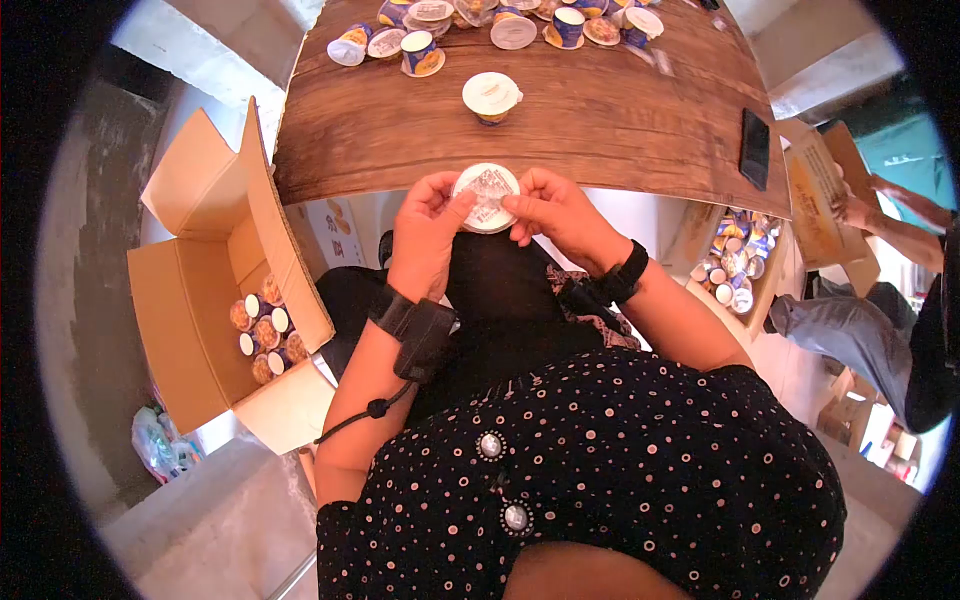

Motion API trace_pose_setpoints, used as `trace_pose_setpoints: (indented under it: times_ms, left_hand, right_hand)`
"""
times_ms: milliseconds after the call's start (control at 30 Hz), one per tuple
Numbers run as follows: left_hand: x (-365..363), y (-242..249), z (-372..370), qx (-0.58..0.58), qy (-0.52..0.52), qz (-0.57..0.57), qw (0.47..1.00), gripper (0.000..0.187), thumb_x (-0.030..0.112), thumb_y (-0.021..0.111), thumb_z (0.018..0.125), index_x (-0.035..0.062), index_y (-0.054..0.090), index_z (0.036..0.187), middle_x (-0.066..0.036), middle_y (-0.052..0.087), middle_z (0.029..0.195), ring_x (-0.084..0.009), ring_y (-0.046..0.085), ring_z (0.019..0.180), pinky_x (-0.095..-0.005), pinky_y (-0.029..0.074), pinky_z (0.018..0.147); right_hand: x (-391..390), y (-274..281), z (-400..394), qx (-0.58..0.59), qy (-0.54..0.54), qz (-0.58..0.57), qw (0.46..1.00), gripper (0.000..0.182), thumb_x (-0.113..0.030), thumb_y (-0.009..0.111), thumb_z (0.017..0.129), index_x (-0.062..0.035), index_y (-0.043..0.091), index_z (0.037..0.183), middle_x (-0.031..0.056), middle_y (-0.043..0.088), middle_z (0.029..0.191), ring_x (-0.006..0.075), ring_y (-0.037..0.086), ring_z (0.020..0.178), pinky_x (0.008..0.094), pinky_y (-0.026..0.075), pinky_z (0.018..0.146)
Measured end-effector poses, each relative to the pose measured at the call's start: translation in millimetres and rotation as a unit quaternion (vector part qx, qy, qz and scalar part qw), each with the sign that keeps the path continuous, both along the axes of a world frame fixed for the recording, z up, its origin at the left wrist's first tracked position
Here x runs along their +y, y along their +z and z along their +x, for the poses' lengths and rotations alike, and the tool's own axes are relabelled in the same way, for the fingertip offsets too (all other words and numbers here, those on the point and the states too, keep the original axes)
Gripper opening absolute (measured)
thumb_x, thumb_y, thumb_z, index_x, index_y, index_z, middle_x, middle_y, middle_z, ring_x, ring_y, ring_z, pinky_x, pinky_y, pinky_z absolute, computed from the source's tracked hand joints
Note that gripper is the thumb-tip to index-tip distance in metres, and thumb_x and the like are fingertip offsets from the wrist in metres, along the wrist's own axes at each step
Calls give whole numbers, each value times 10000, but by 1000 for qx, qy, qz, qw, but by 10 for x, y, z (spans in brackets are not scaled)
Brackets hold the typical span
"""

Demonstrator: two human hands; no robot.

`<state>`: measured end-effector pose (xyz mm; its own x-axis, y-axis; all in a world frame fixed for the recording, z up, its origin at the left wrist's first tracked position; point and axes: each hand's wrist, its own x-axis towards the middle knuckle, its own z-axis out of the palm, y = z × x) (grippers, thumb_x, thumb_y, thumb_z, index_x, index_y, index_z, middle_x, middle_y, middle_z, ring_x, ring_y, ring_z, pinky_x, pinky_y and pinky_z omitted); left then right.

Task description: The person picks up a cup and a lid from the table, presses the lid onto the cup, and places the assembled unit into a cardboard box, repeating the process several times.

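Between my two hands, just in front of the table's near edge, is a round white lid (487, 226) with a crinkled, shiny, see-through middle. Whether a cup is under it is hidden. My left hand (430, 222) pinches its left rim between thumb and fingers. On the other side, my right hand (565, 218) has its thumb over the right rim and its fingers curled below. A single cup (492, 97) with a white lid stands on the wooden table just beyond the hands.
Several blue-and-yellow cups (566, 28) crowd the far side of the table (620, 130). A phone (755, 150) lies near its right edge. Open cardboard boxes with cups stand at left (180, 310) and right (760, 312). A co-worker's hand (852, 210) touches another carton (822, 195).
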<state>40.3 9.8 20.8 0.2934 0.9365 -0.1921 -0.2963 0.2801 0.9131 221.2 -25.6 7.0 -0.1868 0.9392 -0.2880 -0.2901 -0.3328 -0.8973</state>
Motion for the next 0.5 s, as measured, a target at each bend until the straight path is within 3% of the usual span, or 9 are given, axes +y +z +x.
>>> trace_pose_setpoints:
  times_ms: [67,267,500]
  left_hand:
    - [11,16,-7,-31,-10,-36,999,194,-9,581,851,-12,551,1043,-66,605,958,-108,579,855,-237,479,767]
    - [10,-75,22,15,-8,14,1000,200,11,552,873,-12,550,1072,-73,607,993,-117,589,879,-238,490,779]
    - [91,-20,141,87,18,62,994,112,-14,568,858,-4,542,966,-63,603,949,-104,568,853,-234,473,758]
  right_hand:
    - [10,-15,31,24,-7,-2,1000,169,-179,635,862,-67,508,875,34,591,739,99,592,614,221,494,546]
    - [-2,8,42,6,4,1,1000,178,-175,637,861,-69,496,872,30,584,729,96,596,620,223,502,545]
    - [67,45,76,-43,-41,43,997,182,-113,641,849,-50,473,879,33,581,745,98,590,633,225,496,547]
